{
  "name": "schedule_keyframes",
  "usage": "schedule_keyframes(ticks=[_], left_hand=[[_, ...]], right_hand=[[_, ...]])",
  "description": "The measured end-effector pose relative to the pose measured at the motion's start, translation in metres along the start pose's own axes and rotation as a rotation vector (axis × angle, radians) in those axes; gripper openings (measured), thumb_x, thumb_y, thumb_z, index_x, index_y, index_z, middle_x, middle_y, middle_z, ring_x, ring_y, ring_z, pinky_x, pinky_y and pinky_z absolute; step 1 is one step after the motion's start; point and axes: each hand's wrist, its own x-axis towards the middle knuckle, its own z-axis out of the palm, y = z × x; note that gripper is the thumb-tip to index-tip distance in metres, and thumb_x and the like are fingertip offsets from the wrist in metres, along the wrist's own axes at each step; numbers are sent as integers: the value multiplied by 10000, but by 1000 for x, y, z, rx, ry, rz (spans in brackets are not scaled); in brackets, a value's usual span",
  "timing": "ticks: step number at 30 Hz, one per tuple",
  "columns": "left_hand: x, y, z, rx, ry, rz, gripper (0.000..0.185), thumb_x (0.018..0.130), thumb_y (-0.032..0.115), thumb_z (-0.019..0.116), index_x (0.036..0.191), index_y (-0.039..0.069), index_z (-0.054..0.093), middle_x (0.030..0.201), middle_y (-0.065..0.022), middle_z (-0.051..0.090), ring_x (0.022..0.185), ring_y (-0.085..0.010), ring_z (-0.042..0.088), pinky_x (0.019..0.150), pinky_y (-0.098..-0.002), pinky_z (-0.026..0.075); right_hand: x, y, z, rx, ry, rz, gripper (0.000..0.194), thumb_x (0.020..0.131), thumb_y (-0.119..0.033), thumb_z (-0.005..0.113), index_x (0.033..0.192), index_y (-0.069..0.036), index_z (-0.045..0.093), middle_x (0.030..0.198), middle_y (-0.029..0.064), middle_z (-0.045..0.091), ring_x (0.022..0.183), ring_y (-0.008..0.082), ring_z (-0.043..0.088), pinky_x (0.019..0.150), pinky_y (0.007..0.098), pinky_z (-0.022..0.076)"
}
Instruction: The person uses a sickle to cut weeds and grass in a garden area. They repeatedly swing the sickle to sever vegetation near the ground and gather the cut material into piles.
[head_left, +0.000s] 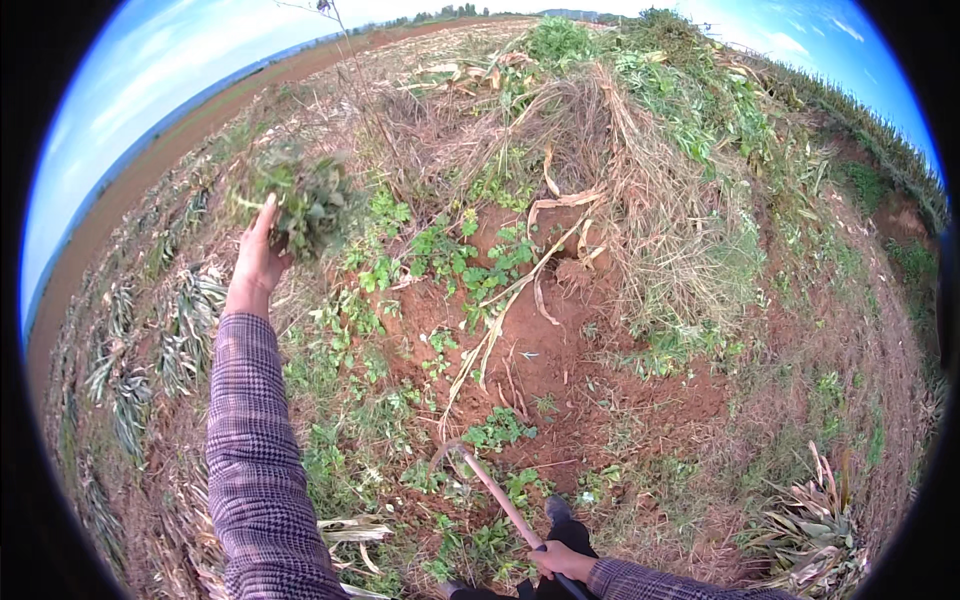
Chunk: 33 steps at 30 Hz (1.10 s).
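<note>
My left hand (259, 259) reaches out to the far left, with a leafy clump of green weeds (311, 199) at its fingers. The clump is blurred, and I cannot tell whether the fingers grip it or are letting it go. Low in the picture, my right hand (562, 561) is closed around the wooden handle (499, 491) of a long-handled sickle. Its thin curved blade (444, 452) points left, close over the weedy ground beside a long dry corn stalk (491, 337).
A bank of bare red soil (555, 337) rises before me, topped by a heap of dry grass (630, 165). Leafy weeds (442, 255) grow on its left. Cut corn stalks (180, 337) lie to the left, and another bundle (814, 529) lies at right. My shoe (557, 510) stands below the bank.
</note>
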Motion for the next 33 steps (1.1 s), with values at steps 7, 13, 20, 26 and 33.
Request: schedule_keyframes(ticks=[7,13,20,26,33], left_hand=[[-83,86,150,225,-333,350,502,897,278,629,1304,20,486,1207,-131,580,1094,-215,570,939,-366,459],[-321,-232,-127,826,-13,-489,422,869,252,624,1174,-37,576,1038,-151,659,943,-189,629,830,-297,492],[-1001,-254,-315,1195,-193,-1809,417,862,343,599,1149,41,620,1119,-126,654,1036,-256,632,827,-370,519],[-1168,-233,-208,573,421,-1979,356,872,281,567,1120,27,593,992,-142,667,863,-243,648,677,-349,524],[-940,-275,-270,-277,1249,-1209,310,890,150,533,1151,-17,522,879,-129,658,652,-174,619,508,-280,488]], right_hand=[[-42,-79,26,-49,103,-168,252,908,-212,567,780,-12,482,543,9,463,413,128,443,401,299,369],[-58,-92,23,-159,246,-190,175,902,-168,576,835,-44,474,582,5,462,425,108,450,377,279,375],[-35,-84,19,-574,335,72,155,876,-145,553,792,-34,485,554,21,475,415,127,455,383,289,366],[16,-96,76,-501,228,122,185,879,-159,540,747,-42,486,526,33,465,414,144,444,381,310,365],[15,-111,153,-513,274,-81,117,851,-108,566,781,-27,519,558,7,493,423,108,444,393,270,349]])
